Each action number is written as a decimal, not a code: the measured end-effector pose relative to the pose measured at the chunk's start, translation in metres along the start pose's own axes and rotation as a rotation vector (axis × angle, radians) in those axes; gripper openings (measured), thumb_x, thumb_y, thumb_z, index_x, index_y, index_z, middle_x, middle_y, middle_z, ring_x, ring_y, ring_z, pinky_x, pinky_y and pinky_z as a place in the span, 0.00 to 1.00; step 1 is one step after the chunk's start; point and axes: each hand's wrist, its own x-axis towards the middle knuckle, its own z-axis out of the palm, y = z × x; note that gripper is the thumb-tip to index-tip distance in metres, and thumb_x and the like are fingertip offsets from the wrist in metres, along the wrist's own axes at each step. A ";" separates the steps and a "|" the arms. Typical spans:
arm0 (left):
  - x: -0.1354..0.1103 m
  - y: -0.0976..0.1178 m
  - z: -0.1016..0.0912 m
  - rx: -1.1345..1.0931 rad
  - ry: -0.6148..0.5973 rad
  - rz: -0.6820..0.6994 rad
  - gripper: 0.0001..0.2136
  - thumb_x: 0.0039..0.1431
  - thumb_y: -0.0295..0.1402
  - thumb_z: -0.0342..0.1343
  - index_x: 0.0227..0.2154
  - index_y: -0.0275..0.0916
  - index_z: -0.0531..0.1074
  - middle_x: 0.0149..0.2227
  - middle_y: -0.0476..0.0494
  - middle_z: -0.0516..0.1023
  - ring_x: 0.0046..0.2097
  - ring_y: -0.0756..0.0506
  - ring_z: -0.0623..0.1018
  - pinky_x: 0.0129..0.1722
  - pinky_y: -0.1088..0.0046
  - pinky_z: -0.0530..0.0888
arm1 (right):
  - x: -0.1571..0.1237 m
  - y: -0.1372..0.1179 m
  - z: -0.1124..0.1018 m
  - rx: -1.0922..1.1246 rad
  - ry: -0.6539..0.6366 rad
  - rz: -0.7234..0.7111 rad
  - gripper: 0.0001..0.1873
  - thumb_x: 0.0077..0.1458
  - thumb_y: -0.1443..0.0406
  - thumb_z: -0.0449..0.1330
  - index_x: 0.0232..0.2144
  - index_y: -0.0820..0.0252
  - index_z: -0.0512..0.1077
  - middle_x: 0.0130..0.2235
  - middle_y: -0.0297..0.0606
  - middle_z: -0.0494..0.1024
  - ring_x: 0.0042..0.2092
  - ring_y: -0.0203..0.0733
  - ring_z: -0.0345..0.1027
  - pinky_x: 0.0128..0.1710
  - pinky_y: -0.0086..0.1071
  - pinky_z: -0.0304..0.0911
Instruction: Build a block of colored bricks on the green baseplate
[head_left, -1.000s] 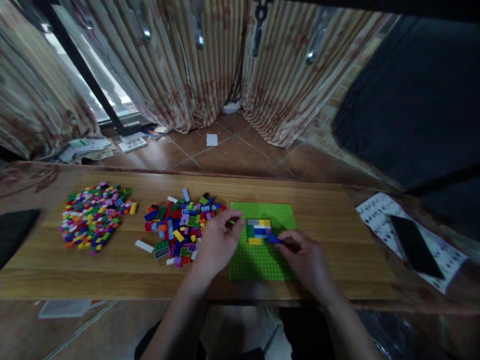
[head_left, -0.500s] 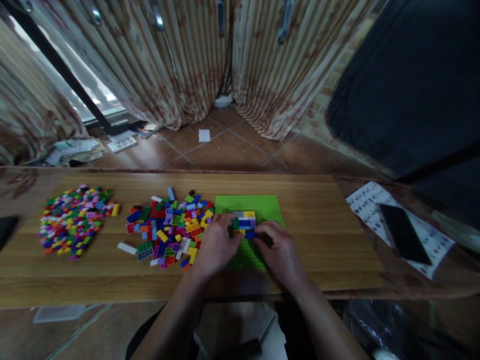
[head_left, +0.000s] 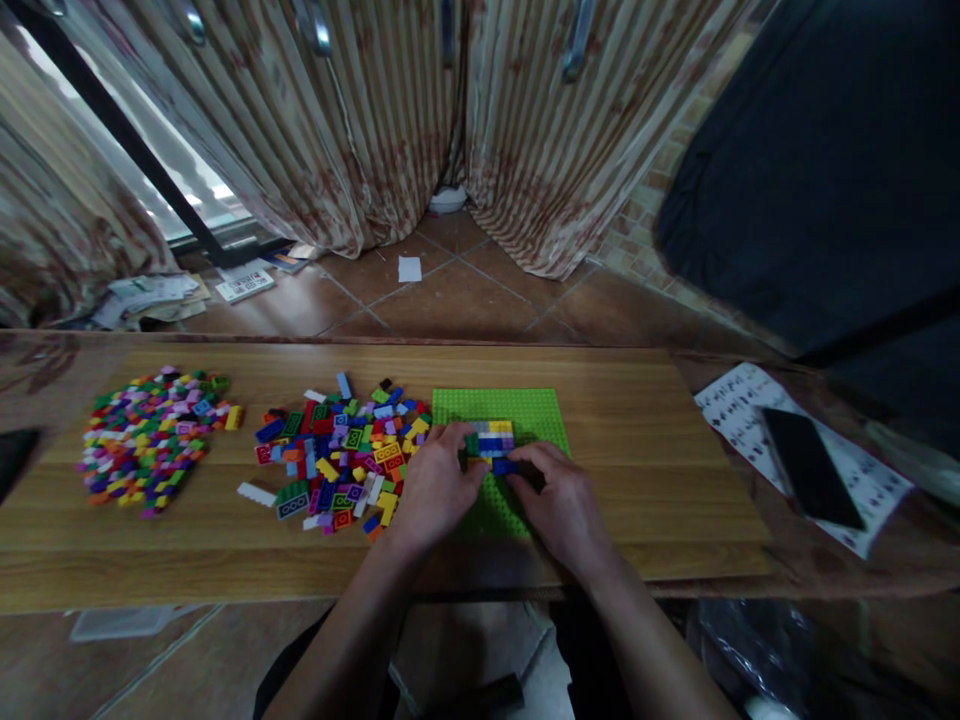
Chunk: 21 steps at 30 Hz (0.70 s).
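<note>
A green studded baseplate (head_left: 495, 402) lies on the wooden board, with a small build of toy bricks (head_left: 495, 440) in blue, white, yellow, grey and green on its middle. My left hand (head_left: 437, 485) curls round the left side of the build, thumb and fingers gripping its edge. At the build's lower right corner, a blue brick (head_left: 504, 466) is pinched between the thumb and fingertips of my right hand (head_left: 555, 497). Whether that brick is pressed fully down cannot be made out. My hands cover the lower part of the baseplate.
Larger loose bricks (head_left: 330, 460) lie in a pile left of the baseplate. Farther left is a heap of small bricks (head_left: 150, 435). A printed sheet (head_left: 739, 400) with a black phone (head_left: 810, 468) on it rests at the right, beyond the wooden board (head_left: 660, 480).
Both hands stay at the build, almost still. The whole view has shifted very slightly.
</note>
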 end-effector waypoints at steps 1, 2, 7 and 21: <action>0.000 0.000 0.000 -0.001 -0.001 -0.002 0.16 0.53 0.31 0.58 0.47 0.39 0.72 0.41 0.42 0.76 0.41 0.42 0.76 0.40 0.66 0.72 | 0.000 0.000 0.000 -0.004 -0.002 0.004 0.10 0.53 0.73 0.59 0.37 0.57 0.73 0.38 0.39 0.76 0.42 0.43 0.70 0.43 0.38 0.66; 0.000 -0.001 0.000 -0.001 0.000 -0.001 0.16 0.53 0.31 0.58 0.47 0.40 0.72 0.41 0.42 0.76 0.41 0.42 0.76 0.41 0.66 0.72 | -0.001 0.001 0.000 -0.005 -0.003 0.009 0.10 0.53 0.73 0.59 0.37 0.57 0.73 0.38 0.38 0.76 0.41 0.43 0.70 0.43 0.38 0.65; 0.001 -0.002 0.000 0.003 0.000 0.009 0.16 0.54 0.32 0.58 0.46 0.40 0.72 0.40 0.43 0.75 0.40 0.43 0.76 0.39 0.67 0.72 | 0.001 0.004 0.000 0.018 -0.004 -0.001 0.09 0.54 0.73 0.58 0.36 0.55 0.73 0.38 0.37 0.75 0.41 0.42 0.70 0.43 0.36 0.65; 0.002 0.010 0.006 0.106 0.067 -0.112 0.15 0.53 0.37 0.60 0.43 0.41 0.72 0.39 0.44 0.77 0.40 0.42 0.77 0.36 0.69 0.70 | 0.006 0.001 -0.001 0.021 -0.003 -0.013 0.11 0.52 0.74 0.58 0.36 0.56 0.73 0.37 0.37 0.75 0.41 0.42 0.70 0.43 0.35 0.65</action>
